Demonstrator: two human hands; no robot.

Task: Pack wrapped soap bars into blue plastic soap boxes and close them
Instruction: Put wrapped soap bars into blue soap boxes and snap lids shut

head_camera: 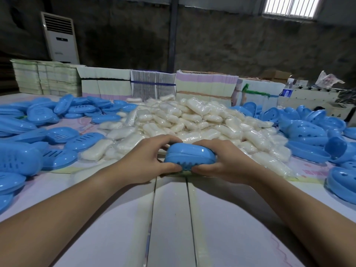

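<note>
A glossy blue oval soap box (189,156), lid seated on its slotted base, sits clasped between both grips just above the worktop (173,218): left hand (146,160) and right hand (227,160) curl around its ends, thumbs underneath. Behind lies a heap of film-wrapped white soap bars (192,120)

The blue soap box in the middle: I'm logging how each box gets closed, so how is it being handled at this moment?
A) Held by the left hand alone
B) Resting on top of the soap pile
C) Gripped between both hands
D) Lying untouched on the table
C: the left hand and the right hand curl round opposite ends of the blue soap box, thumbs pressing on its near edge, in front of the pile of wrapped soap bars.
</note>
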